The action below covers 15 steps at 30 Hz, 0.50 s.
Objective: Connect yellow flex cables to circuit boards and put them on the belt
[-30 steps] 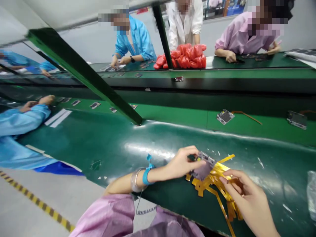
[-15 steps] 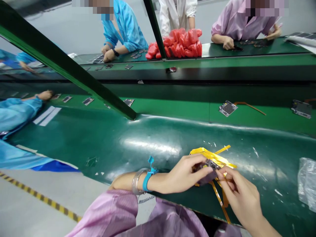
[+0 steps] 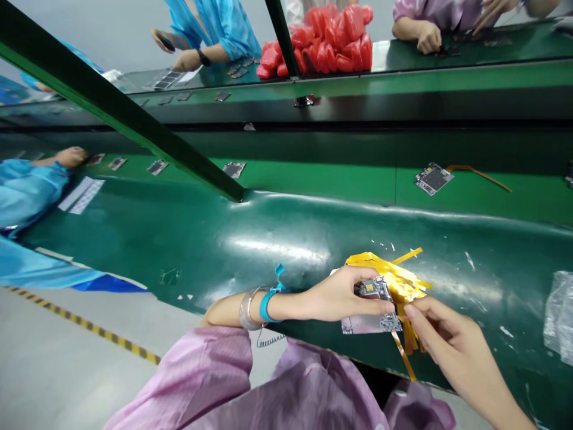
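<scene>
- The left hand [image 3: 342,295] is closed on the board [image 3: 371,307], its thumb lying across the top face and the fingers at the far edge.
- The right hand [image 3: 452,334] is partly curled, thumb and forefinger nearly together beside the board's right edge; whether they pinch anything cannot be told.
- The board is held over the near table [image 3: 179,239], just left of the right hand's fingertips.
- Yellow strips [image 3: 400,278] lie in a loose pile beyond and right of the board, some reaching out nearer.
- A blue band [image 3: 265,306] and a clear bangle [image 3: 246,309] circle the left wrist.
- A plastic bag [image 3: 559,316] lies at the right.
- On the green belt [image 3: 313,179] beyond, a second board [image 3: 433,178] has an orange strip [image 3: 481,173] running right.
- A slanted post [image 3: 179,152] meets the table's far edge, left of centre.
- Red bundles [image 3: 331,42] are heaped on the far bench [image 3: 389,60].
</scene>
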Each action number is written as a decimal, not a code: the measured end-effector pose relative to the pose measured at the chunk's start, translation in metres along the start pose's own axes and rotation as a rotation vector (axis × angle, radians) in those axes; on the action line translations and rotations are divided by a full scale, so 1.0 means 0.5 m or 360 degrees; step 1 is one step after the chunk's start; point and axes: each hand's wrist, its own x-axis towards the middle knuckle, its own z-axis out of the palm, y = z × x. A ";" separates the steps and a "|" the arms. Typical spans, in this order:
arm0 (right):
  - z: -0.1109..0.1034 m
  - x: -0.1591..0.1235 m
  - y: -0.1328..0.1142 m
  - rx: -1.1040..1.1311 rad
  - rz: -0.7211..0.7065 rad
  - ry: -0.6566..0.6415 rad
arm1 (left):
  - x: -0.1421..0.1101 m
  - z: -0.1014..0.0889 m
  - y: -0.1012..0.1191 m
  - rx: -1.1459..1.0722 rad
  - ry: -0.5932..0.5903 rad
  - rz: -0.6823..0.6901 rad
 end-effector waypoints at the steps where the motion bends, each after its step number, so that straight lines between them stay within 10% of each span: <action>1: 0.000 0.001 -0.001 -0.0018 -0.0013 -0.0010 | -0.002 0.000 -0.001 0.0025 -0.0007 -0.0015; 15: -0.008 -0.006 0.004 -0.0225 -0.0125 -0.0197 | -0.011 0.004 -0.004 -0.0002 -0.0076 -0.0018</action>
